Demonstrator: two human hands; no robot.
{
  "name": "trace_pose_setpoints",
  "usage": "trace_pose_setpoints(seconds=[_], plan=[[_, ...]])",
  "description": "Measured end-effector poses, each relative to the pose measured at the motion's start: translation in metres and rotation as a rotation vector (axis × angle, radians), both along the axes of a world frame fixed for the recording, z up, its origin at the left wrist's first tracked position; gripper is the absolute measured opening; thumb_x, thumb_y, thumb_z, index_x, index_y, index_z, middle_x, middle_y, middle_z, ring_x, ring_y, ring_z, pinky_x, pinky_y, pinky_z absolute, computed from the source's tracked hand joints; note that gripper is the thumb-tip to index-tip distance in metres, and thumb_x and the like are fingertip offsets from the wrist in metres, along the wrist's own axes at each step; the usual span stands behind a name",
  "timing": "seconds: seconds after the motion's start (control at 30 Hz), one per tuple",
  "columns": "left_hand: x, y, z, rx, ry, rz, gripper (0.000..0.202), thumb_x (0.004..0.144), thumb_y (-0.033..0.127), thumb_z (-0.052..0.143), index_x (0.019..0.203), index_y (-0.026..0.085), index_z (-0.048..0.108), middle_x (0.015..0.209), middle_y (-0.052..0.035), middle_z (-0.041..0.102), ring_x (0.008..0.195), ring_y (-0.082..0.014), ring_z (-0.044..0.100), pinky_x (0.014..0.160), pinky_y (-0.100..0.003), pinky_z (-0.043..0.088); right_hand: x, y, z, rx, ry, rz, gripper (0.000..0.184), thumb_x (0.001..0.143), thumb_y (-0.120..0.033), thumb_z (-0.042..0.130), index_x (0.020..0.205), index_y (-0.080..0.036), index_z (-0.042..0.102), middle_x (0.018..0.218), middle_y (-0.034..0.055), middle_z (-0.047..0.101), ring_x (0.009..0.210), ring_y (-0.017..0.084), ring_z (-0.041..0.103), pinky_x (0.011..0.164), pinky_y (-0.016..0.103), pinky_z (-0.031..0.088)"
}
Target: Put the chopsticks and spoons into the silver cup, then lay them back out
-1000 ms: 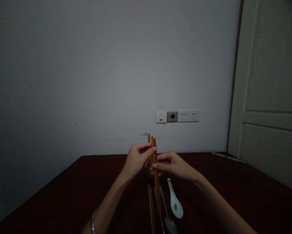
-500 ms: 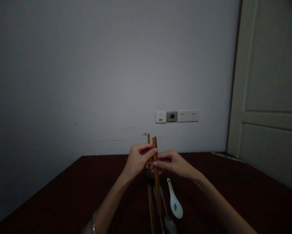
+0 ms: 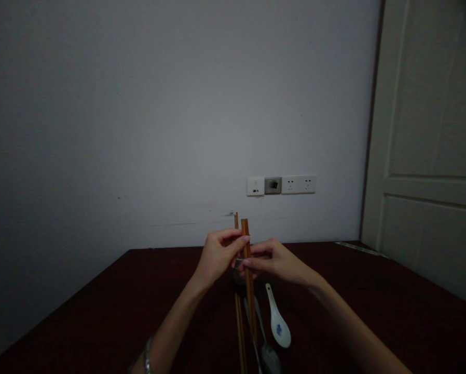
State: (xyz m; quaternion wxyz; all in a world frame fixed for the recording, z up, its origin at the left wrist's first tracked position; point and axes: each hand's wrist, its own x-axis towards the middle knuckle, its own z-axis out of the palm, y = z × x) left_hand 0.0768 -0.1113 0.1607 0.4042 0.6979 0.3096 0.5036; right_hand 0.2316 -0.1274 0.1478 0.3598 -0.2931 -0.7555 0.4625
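Note:
A pair of wooden chopsticks point(image 3: 249, 291) is held up over the table, tilted slightly, between my two hands. My left hand point(image 3: 222, 254) pinches them near their upper end. Just below, my right hand point(image 3: 270, 259) grips the same pair with thumb and fingers. More chopsticks point(image 3: 240, 332) lie on the table beneath, to the left. A white spoon with a blue mark point(image 3: 278, 324) lies at the right. Between them rests a metal spoon point(image 3: 270, 356), partly hidden by the held chopsticks. Behind my hands, a dark round container point(image 3: 238, 278) is mostly covered.
The dark red table point(image 3: 159, 291) runs back to a grey wall point(image 3: 159, 130). Wall sockets and a switch point(image 3: 281, 185) sit above its far edge. A pale panelled door point(image 3: 427, 156) stands at the right. Another chopstick end point(image 3: 236, 220) sticks up behind my left hand.
The whole view has shifted very slightly. My hands keep the same hold on the chopsticks, and the things on the table stay where they were.

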Motion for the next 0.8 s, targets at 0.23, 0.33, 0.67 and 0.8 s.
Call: trace_pose_setpoints(seconds=[0.23, 0.33, 0.67, 0.8], plan=[[0.000, -0.001, 0.001, 0.004, 0.005, -0.008, 0.026, 0.068, 0.035, 0.059, 0.074, 0.011, 0.060, 0.047, 0.0031, 0.050, 0.035, -0.0047, 0.039, 0.033, -0.016, 0.030, -0.001, 0.000, -0.001, 0.003, -0.008, -0.002, 0.028, 0.074, -0.037, 0.056, 0.085, -0.014, 0.066, 0.080, 0.0062, 0.065, 0.070, 0.013, 0.059, 0.067, 0.029, 0.047], [-0.001, 0.000, 0.000, 0.027, 0.028, -0.008, 0.025, 0.069, 0.035, 0.059, 0.072, 0.011, 0.060, 0.048, 0.0031, 0.050, 0.036, -0.0047, 0.039, 0.034, -0.016, 0.030, -0.001, 0.001, -0.002, 0.006, -0.013, -0.011, 0.028, 0.073, -0.038, 0.056, 0.084, -0.014, 0.066, 0.079, 0.0059, 0.065, 0.069, 0.013, 0.059, 0.067, 0.029, 0.047], [-0.001, -0.007, 0.000, 0.115, 0.180, -0.025, 0.027, 0.071, 0.036, 0.056, 0.076, 0.011, 0.064, 0.059, -0.0013, 0.057, 0.045, -0.0059, 0.042, 0.043, -0.018, 0.033, 0.028, -0.007, 0.021, 0.268, 0.101, -0.398, 0.034, 0.068, -0.035, 0.061, 0.097, -0.018, 0.064, 0.085, 0.0065, 0.067, 0.075, 0.018, 0.062, 0.067, 0.033, 0.051], [0.004, -0.011, -0.002, 0.120, 0.224, -0.051, 0.027, 0.072, 0.035, 0.055, 0.078, 0.011, 0.065, 0.064, -0.0035, 0.059, 0.050, -0.0077, 0.045, 0.046, -0.019, 0.035, 0.026, -0.014, 0.026, 0.428, 0.140, -0.527, 0.029, 0.066, -0.034, 0.063, 0.090, -0.019, 0.067, 0.084, 0.0072, 0.067, 0.073, 0.018, 0.062, 0.062, 0.031, 0.052]])
